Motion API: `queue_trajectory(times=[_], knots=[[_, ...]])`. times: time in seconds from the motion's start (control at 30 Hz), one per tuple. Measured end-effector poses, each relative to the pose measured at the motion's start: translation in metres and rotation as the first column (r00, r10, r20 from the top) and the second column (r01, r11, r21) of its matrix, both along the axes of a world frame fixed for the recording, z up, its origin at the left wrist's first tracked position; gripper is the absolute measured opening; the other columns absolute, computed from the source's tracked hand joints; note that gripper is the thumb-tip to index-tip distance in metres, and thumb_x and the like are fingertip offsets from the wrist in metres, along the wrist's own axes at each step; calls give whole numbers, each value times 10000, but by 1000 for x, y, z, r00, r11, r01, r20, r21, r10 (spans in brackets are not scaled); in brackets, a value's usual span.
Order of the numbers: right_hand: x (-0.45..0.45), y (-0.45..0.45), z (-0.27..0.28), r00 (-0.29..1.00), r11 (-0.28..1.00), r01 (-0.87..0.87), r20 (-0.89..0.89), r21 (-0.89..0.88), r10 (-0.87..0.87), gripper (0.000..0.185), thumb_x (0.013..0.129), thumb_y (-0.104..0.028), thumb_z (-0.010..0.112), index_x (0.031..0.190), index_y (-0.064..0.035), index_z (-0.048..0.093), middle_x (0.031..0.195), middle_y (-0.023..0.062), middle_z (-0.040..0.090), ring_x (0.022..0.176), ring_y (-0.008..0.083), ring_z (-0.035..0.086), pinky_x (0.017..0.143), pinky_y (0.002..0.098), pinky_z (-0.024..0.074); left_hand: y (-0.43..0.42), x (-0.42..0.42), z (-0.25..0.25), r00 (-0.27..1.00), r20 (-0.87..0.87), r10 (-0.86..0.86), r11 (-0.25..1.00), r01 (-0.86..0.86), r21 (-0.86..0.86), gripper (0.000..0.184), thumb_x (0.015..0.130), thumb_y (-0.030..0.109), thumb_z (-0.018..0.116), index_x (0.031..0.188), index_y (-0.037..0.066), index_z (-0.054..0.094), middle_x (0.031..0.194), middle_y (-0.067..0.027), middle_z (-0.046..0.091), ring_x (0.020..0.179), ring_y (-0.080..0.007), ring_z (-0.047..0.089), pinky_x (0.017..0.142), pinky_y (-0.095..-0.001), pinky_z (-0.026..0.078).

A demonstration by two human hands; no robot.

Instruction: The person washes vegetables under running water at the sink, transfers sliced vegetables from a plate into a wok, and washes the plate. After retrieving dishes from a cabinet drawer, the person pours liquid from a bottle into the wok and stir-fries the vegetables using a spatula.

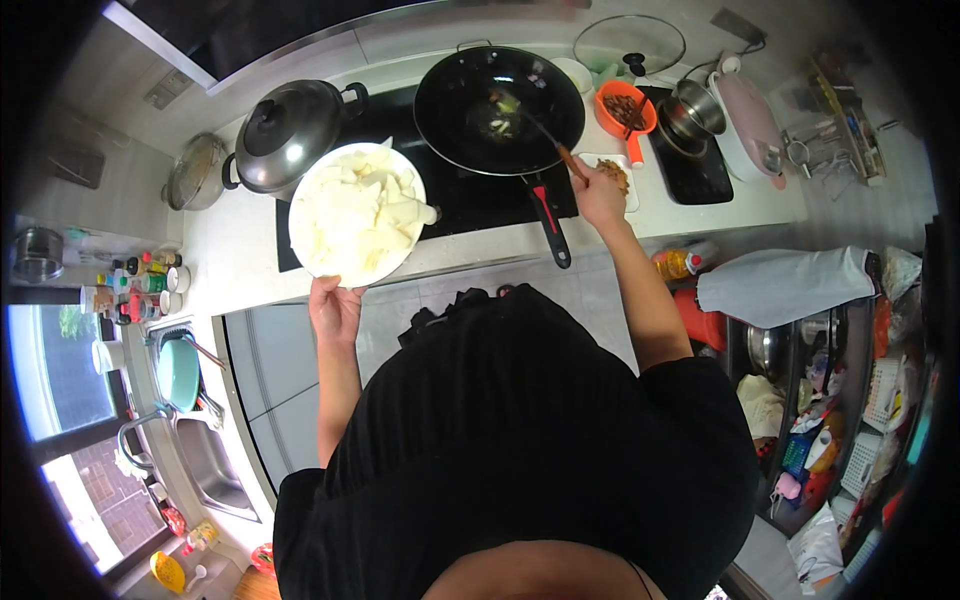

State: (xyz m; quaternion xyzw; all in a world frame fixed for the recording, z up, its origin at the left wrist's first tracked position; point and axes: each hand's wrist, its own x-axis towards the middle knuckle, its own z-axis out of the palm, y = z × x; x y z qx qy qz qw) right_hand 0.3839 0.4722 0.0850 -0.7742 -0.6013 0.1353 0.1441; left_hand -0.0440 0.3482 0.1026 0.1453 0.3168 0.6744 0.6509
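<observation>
My left hand [337, 308] is closed on the near rim of a white plate [366, 279] heaped with pale, sliced pieces [362, 215] that look like a vegetable. The plate is held over the left part of the black cooktop [450, 205]. In my right hand [602, 196] is the wooden handle of a spatula [566, 157], whose blade end reaches into the black wok [450, 133]. A few small pale bits lie in the wok's bottom. Beside my right hand, a white dish [630, 200] carries chopped brown food [611, 176].
A lidded pot [287, 135] stands left of the wok. To the right are an orange bowl [640, 122] of brown food, a small steel pot [695, 112] and a glass lid [600, 40] against the wall. The wok's handle [549, 225] juts past the counter edge.
</observation>
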Motion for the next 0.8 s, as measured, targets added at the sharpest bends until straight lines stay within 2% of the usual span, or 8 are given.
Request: queue_trajectory(times=[0.13,0.23,0.33,0.4,0.47,0.6,0.67,0.8], knots=[[2,-10,7,994,1000,-20,-108,21,22,402,906,-317,546,1307,-331,538,967,142,676,909,328,636,795,433,496,33,19,12,995,-42,-88,996,88,8,585,803,34,470,1368,-36,339,1385,-182,441,1245,-355,479,986,-526,458],[7,-20,19,982,997,73,-170,-39,-78,404,905,-319,545,1310,-321,537,990,150,672,925,331,631,808,425,492,78,31,6,970,-115,-213,977,212,-28,509,826,4,451,1317,-87,352,1349,-222,459,1210,-381,506,983,-528,463],[27,-27,6,971,995,96,-223,38,-85,408,906,-319,543,1314,-313,535,1007,158,669,938,336,630,816,426,490,126,58,11,932,-166,-321,947,315,-64,476,833,-39,417,1295,-121,335,1312,-262,474,1178,-385,533,971,-531,474],[31,-36,21,971,993,117,-209,-21,-119,416,904,-319,547,1319,-328,527,1030,159,667,952,342,631,823,428,488,160,70,4,886,-185,-426,905,418,-81,460,839,-41,411,1282,-132,326,1243,-294,509,1050,-396,612,878,-486,551],[37,-44,27,971,989,133,-193,-63,-143,421,900,-320,556,1319,-342,523,1025,163,669,953,344,633,822,425,490,185,86,5,848,-236,-475,879,445,-168,448,844,-33,402,1271,-147,327,1207,-311,521,1001,-409,631,842,-470,572],[43,-65,39,977,992,120,-172,-38,-125,425,892,-319,581,1313,-347,528,960,173,675,893,353,641,784,426,498,226,103,8,722,-315,-616,784,524,-332,404,853,2,405,1221,-159,360,1061,-321,590,899,-409,663,744,-432,609],[47,-71,39,984,993,120,-132,-23,-122,426,889,-315,598,1311,-315,537,897,173,676,818,355,645,734,421,498,235,113,13,710,-357,-608,789,487,-375,363,860,18,408,1178,-159,405,1024,-301,611,842,-397,676,693,-398,623],[52,-78,45,988,991,128,-87,-37,-131,418,886,-319,597,1301,-330,543,890,167,679,831,359,646,740,440,503,255,123,21,637,-446,-628,775,460,-434,348,881,47,412,1158,-163,432,1036,-289,612,825,-392,677,664,-380,630]])
